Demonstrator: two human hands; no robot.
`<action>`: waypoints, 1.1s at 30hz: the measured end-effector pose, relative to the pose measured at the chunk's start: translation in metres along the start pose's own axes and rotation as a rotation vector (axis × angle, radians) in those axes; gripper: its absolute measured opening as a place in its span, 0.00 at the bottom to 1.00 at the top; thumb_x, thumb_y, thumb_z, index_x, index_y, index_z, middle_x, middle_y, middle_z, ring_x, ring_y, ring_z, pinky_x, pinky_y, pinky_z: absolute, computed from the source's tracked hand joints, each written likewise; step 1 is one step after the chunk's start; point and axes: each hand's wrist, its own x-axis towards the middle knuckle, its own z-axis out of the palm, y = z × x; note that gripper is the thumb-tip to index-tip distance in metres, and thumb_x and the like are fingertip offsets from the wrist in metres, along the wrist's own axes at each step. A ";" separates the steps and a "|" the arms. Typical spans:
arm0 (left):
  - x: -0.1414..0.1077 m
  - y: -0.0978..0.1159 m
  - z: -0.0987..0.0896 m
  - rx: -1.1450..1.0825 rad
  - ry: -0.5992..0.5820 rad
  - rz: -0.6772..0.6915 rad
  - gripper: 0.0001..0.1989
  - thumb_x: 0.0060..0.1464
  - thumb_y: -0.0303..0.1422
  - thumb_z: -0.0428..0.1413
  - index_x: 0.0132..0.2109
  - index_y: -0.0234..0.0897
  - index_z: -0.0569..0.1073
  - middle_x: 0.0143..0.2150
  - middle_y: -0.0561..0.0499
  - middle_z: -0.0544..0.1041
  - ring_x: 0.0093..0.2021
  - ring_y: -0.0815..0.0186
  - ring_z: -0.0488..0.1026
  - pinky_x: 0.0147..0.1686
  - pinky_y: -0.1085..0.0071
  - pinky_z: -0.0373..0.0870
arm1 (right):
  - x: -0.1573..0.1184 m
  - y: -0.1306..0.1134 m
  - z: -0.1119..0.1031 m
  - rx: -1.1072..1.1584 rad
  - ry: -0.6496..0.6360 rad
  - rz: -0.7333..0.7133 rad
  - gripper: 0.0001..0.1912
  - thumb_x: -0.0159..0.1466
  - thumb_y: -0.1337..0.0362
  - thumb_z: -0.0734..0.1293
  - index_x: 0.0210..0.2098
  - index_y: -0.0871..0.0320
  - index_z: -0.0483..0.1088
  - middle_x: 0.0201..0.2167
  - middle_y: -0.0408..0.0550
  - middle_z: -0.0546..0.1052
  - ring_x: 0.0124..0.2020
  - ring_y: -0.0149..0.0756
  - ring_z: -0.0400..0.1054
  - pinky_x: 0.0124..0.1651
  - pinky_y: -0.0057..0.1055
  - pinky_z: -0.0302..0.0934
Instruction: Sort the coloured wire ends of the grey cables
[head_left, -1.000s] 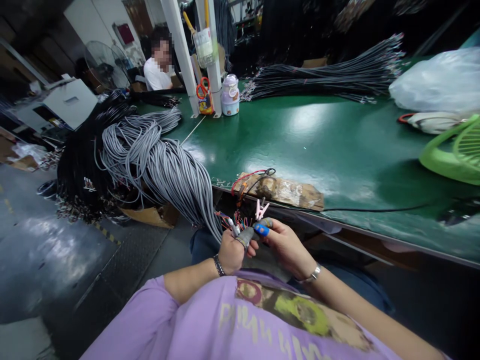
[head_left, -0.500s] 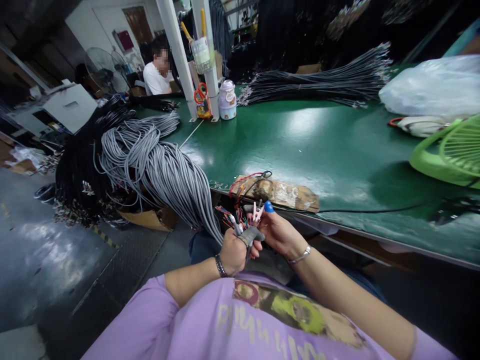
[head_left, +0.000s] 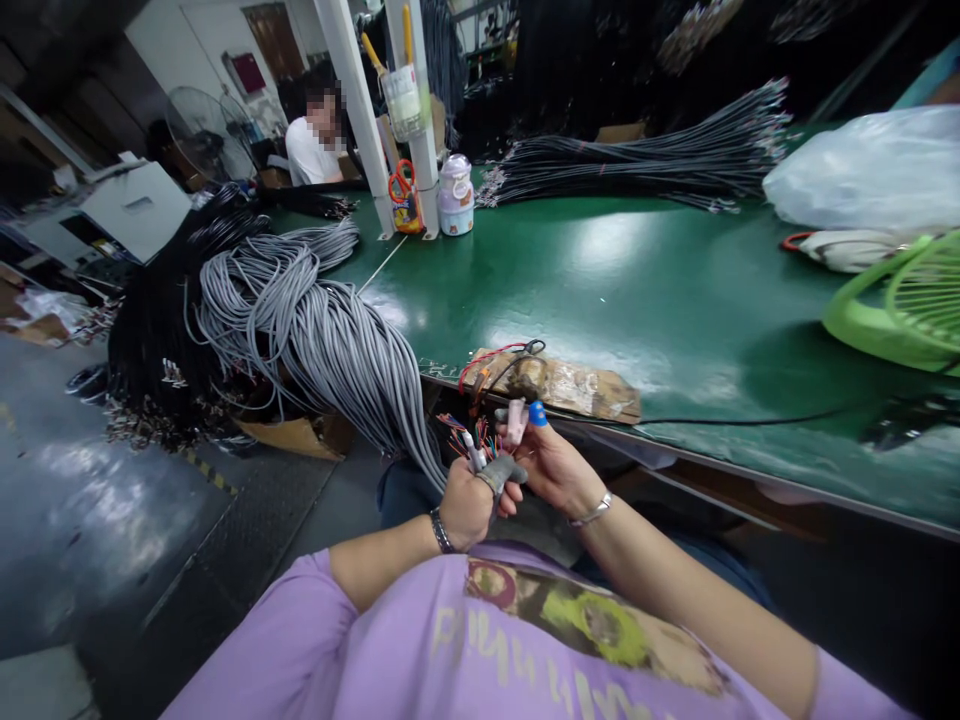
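My left hand [head_left: 469, 503] is closed round the end of a bundle of grey cables [head_left: 352, 345], its thumb in a grey cover. Thin coloured wires [head_left: 455, 432] and pale cable ends [head_left: 472, 452] stick up out of the grip. Just to the right, touching or nearly touching the wires, my right hand [head_left: 559, 470] has its fingers bent together. A blue cover [head_left: 537, 413] sits on one of its fingertips. Beside that is a pale pink piece [head_left: 515, 422]; whether it is held or worn on a finger I cannot tell. What the right fingers pinch is hidden.
A worn wooden block [head_left: 574, 388] with red and black leads lies at the green bench's edge [head_left: 675, 440]. Black cables [head_left: 630, 165], a bottle [head_left: 456, 195], a plastic bag [head_left: 862, 170] and a green fan [head_left: 892, 310] are farther back. A person [head_left: 311, 145] sits beyond the post.
The pale pink piece by my right fingertips has turned, from a forked, clip-like outline to a blunter one. My left hand keeps its grip on the cables; the view shifted slightly.
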 end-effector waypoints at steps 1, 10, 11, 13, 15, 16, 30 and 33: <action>-0.001 0.000 -0.001 0.003 0.000 0.007 0.24 0.44 0.50 0.60 0.28 0.29 0.75 0.17 0.52 0.71 0.13 0.75 0.63 0.12 0.79 0.53 | 0.000 0.001 -0.001 0.028 0.013 0.008 0.25 0.52 0.39 0.69 0.31 0.55 0.70 0.29 0.47 0.74 0.25 0.35 0.66 0.31 0.33 0.64; -0.008 -0.002 -0.010 0.010 0.029 0.020 0.24 0.43 0.52 0.61 0.28 0.31 0.73 0.18 0.52 0.71 0.13 0.75 0.63 0.13 0.78 0.53 | -0.011 0.007 -0.030 0.040 -0.037 0.067 0.22 0.54 0.42 0.69 0.30 0.56 0.70 0.31 0.46 0.74 0.29 0.32 0.65 0.32 0.30 0.62; -0.008 -0.002 -0.010 0.005 0.032 0.022 0.24 0.43 0.52 0.61 0.28 0.31 0.73 0.18 0.52 0.71 0.13 0.75 0.63 0.13 0.78 0.52 | -0.012 0.008 -0.033 0.037 -0.032 0.072 0.21 0.54 0.43 0.69 0.30 0.56 0.70 0.31 0.46 0.74 0.29 0.32 0.65 0.33 0.30 0.62; -0.008 -0.002 -0.011 -0.003 0.031 0.030 0.24 0.43 0.51 0.61 0.28 0.31 0.73 0.18 0.53 0.71 0.13 0.75 0.63 0.12 0.78 0.52 | -0.013 0.009 -0.036 0.033 -0.034 0.084 0.21 0.53 0.44 0.70 0.30 0.56 0.71 0.31 0.47 0.74 0.30 0.32 0.66 0.34 0.31 0.62; -0.007 -0.003 -0.012 -0.004 0.027 0.045 0.23 0.44 0.51 0.61 0.28 0.31 0.73 0.18 0.53 0.71 0.13 0.75 0.63 0.12 0.78 0.52 | -0.014 0.011 -0.037 0.031 -0.041 0.096 0.20 0.53 0.45 0.71 0.31 0.56 0.72 0.32 0.47 0.75 0.30 0.32 0.66 0.34 0.30 0.62; -0.007 -0.005 -0.012 -0.003 0.025 0.052 0.23 0.45 0.51 0.60 0.29 0.31 0.73 0.18 0.52 0.71 0.13 0.75 0.64 0.12 0.78 0.52 | -0.014 0.011 -0.037 0.033 -0.043 0.099 0.20 0.52 0.46 0.72 0.31 0.56 0.72 0.32 0.46 0.75 0.30 0.32 0.66 0.35 0.30 0.62; -0.008 -0.011 -0.018 0.254 -0.017 0.053 0.23 0.47 0.52 0.58 0.25 0.33 0.71 0.19 0.50 0.73 0.15 0.73 0.66 0.16 0.77 0.58 | -0.036 0.003 -0.003 -0.422 -0.125 -0.053 0.18 0.53 0.52 0.72 0.29 0.59 0.66 0.19 0.41 0.70 0.21 0.29 0.61 0.28 0.29 0.51; -0.009 -0.009 -0.017 0.264 -0.026 0.045 0.24 0.46 0.52 0.58 0.24 0.33 0.70 0.18 0.50 0.72 0.15 0.73 0.64 0.16 0.77 0.59 | -0.037 -0.001 0.000 -0.447 -0.070 -0.073 0.19 0.50 0.51 0.74 0.25 0.59 0.67 0.18 0.41 0.68 0.20 0.28 0.58 0.27 0.29 0.49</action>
